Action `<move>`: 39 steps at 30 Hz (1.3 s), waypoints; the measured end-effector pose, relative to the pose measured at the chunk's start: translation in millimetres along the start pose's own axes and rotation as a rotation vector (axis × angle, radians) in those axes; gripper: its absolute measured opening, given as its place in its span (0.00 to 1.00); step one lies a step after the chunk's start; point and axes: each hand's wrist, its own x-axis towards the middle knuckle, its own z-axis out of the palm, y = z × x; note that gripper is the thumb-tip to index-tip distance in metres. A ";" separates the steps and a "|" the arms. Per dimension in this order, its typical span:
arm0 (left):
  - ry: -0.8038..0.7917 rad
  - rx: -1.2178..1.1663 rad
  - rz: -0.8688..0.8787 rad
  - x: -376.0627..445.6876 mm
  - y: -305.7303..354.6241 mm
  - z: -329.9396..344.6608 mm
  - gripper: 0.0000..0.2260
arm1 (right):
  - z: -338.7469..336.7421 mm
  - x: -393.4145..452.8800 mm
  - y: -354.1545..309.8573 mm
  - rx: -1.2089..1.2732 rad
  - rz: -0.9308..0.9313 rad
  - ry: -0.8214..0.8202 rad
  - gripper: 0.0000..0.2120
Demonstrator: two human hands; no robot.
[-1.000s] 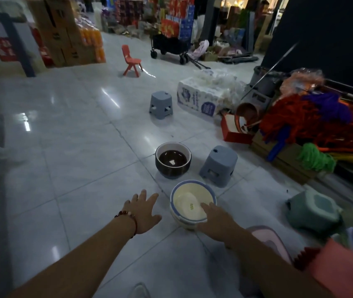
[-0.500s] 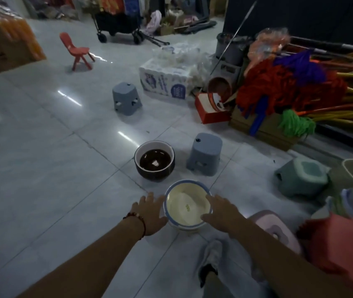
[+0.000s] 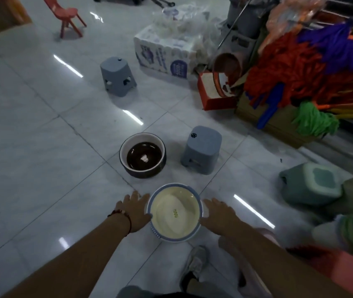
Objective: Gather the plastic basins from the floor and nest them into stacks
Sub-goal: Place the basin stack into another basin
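Hands flanking cream basin rim

A household goods shop is showing here: bright mops are lying heaped on cardboard, plastic stools and basins are standing about the glossy tiled floor, and a wrapped tissue pack is sitting nearby.

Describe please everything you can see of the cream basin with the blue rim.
The cream basin is round, seemingly plastic, with a blue rim and a small yellowish label inside. It appears empty and upright on the tiled floor, just before the dark basin. The left hand and right hand touch its opposite sides.
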 end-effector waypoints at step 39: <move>-0.424 -0.907 -0.307 471.6 -79.6 214.2 0.38 | 221.1 435.8 97.3 0.601 0.397 -0.116 0.36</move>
